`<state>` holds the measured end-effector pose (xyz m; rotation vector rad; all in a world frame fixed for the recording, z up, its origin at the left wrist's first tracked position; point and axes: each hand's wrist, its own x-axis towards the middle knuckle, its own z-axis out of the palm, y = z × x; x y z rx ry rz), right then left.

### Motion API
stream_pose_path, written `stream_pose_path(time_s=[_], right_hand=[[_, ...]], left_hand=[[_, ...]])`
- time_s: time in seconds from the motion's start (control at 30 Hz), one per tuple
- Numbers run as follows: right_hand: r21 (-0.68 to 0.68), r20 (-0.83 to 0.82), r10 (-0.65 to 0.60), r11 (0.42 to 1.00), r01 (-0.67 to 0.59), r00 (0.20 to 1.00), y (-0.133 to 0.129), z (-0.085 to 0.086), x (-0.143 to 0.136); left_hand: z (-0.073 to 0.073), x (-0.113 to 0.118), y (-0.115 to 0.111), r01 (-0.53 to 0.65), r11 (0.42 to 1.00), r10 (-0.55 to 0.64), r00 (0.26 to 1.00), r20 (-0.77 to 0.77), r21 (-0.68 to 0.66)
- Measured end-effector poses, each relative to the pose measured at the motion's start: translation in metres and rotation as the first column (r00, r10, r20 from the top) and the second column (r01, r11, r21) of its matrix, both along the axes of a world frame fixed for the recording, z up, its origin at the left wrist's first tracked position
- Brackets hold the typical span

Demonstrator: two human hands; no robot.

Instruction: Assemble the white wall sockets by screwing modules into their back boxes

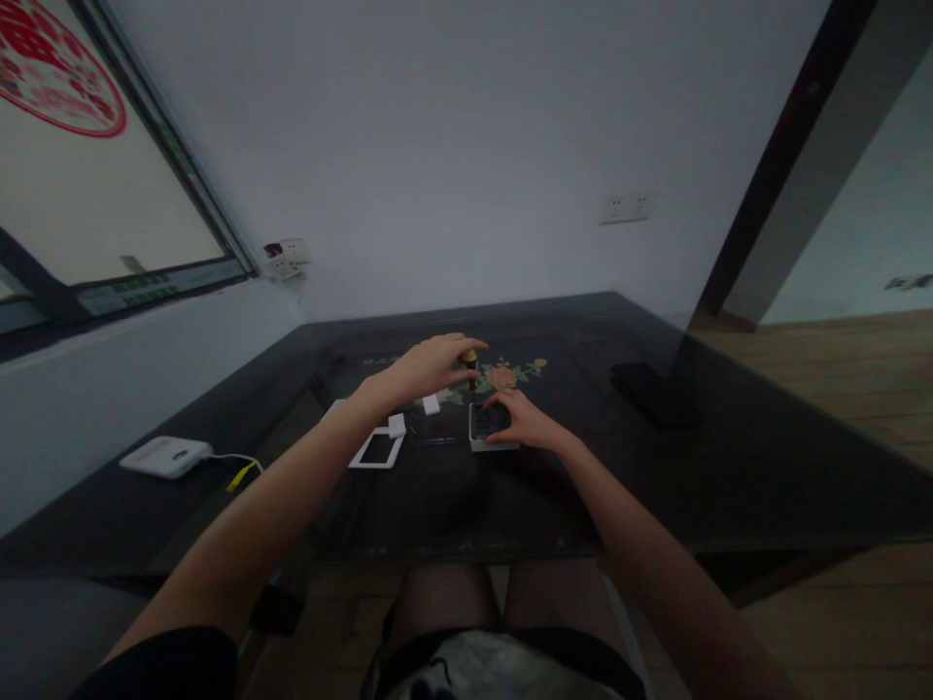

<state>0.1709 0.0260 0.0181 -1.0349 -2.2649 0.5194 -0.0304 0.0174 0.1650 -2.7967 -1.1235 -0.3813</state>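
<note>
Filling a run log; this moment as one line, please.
left hand: holds small black-and-gold object | right hand: at white box with dark contents | table: white frame, dark case

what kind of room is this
Probably a room in a home, perhaps a dining or living room: a dark table with a painted flower, wall sockets, and a red decoration on the window.

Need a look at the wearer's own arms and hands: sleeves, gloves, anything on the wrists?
Left hand and right hand are both bare, no gloves. No watch or bracelet shows. A black sleeve covers the upper left arm; no right sleeve in view.
</note>
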Motion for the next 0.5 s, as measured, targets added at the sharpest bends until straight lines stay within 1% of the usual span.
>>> stream_pose_path(time_s=[0.1,0.2,0.3,0.43,0.5], right_hand=[[0.001,-0.004,0.001,1.000,-0.001,1.000,0.002,-0.002,0.000],[-0.005,-0.022,-0.007,1.000,0.007,1.000,0.004,-0.003,0.001],[-0.011,-0.040,-0.020,1.000,0.020,0.999,0.004,-0.003,0.001],[-0.004,-0.032,-0.034,0.999,0.034,0.999,0.002,-0.002,0.001],[0.000,-0.030,-0.041,0.999,0.041,0.999,0.001,-0.001,0.000]], left_hand=[[0.007,-0.003,-0.001,0.063,0.993,-0.062,0.998,0.016,-0.096],[0.007,-0.002,0.000,0.081,0.989,-0.075,0.996,0.055,-0.126],[0.001,0.001,0.000,0.068,0.995,-0.063,0.995,0.071,-0.068],[-0.008,0.005,-0.001,-0.013,0.998,0.010,0.999,0.043,0.062],[-0.008,0.005,-0.002,-0.017,0.998,0.014,0.999,0.044,0.060]])
